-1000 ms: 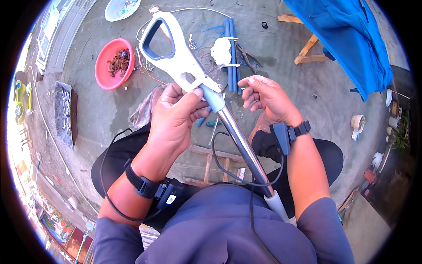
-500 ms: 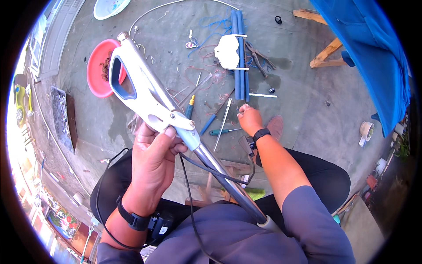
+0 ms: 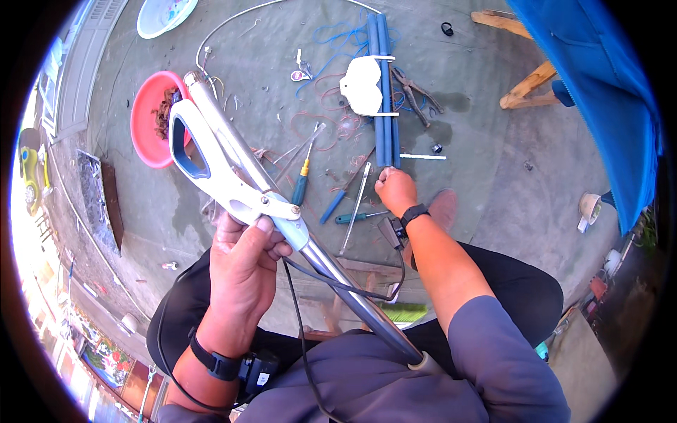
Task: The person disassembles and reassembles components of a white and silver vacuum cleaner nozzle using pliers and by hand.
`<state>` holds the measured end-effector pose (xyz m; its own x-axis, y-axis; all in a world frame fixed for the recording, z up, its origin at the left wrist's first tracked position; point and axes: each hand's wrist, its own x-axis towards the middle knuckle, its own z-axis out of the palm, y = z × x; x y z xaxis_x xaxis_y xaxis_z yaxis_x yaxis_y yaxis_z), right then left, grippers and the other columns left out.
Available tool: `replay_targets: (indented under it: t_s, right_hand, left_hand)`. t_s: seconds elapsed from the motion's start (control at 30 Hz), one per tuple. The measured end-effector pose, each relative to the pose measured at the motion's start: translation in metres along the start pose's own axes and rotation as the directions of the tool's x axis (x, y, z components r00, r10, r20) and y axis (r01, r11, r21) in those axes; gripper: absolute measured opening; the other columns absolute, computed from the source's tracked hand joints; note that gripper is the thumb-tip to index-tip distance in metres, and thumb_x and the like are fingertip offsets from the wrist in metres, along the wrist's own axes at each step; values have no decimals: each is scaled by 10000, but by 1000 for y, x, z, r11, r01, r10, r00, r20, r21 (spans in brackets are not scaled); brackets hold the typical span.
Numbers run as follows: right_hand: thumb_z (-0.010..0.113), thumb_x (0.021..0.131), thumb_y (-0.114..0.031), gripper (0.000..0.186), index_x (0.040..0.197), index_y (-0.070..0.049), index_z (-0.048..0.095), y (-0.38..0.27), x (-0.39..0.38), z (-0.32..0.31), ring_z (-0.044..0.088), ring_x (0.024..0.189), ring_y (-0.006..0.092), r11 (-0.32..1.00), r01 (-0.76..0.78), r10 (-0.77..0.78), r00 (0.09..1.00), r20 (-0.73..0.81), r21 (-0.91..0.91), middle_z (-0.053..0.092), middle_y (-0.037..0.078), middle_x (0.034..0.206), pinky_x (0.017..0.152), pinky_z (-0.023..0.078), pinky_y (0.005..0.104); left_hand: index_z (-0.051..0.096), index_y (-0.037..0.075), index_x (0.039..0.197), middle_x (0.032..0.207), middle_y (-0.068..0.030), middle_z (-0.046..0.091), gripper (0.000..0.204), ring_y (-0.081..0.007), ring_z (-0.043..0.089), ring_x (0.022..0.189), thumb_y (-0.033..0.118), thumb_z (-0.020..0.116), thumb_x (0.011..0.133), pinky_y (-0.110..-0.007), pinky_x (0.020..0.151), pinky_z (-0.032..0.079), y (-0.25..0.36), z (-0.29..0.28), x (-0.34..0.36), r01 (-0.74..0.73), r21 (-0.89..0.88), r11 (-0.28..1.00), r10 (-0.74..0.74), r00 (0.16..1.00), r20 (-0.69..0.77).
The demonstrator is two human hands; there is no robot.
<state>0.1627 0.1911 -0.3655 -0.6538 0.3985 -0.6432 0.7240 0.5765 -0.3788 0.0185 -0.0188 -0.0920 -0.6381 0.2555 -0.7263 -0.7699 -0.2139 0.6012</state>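
Observation:
A shiny metal pole point(image 3: 328, 266) with a white looped lever handle point(image 3: 236, 198) slants across in front of me, its lower end resting against my shirt. My left hand point(image 3: 243, 257) grips it from below near the lever's pivot, thumb on top. My right hand point(image 3: 396, 189) is closed just at the near end of several blue tubes point(image 3: 381, 130); what its fingers hold, if anything, is hidden. A white plate-like bracket point(image 3: 363, 86) sits across those tubes. Below the pole's handle lies a screwdriver with a green and yellow handle point(image 3: 302, 185).
At left stands a red basin point(image 3: 141, 134) with brown scraps, and farther off a pale basin point(image 3: 159, 27). Another screwdriver point(image 3: 352, 218), pliers point(image 3: 416, 95) and loose wires lie on the ground. A wooden-legged stand point(image 3: 532, 84) and blue cloth point(image 3: 589, 70) are at right.
The pole and my left hand have shifted slightly left and down in the picture. My right hand's fingers have curled in, closer to the near end of the blue tubes.

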Motion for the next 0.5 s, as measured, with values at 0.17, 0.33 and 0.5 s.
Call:
replay_targets:
  t_s: [0.17,0.33,0.5]
  right_hand:
    - [685,752,-161,108,816,-79,657,-19,-6,-53,685,783,273,993,54,-69,986,152,101,690,102,818,689,539,388]
    - [707,798,-96,121,872,-15,657,-58,-36,-152,658,638,120,910,10,-142,946,290,414,677,64,772,577,513,272]
    - [687,882,-88,130,977,-2,664,-132,-99,-267,652,721,91,755,214,-348,932,102,620,675,27,822,633,518,224]
  left_hand:
    - [554,49,1176,1042,-87,677,252,-134,675,849,47,592,927,-248,673,563,5,11,-8,-38,2,999,38,997,73]
    - [564,50,1174,979,-65,679,233,-117,651,804,67,580,943,-255,661,528,11,28,-23,-95,-9,995,95,982,161]
    - [566,61,1158,1004,-59,683,224,-117,656,827,83,599,938,-247,670,524,12,33,-33,-145,-61,988,156,955,253]
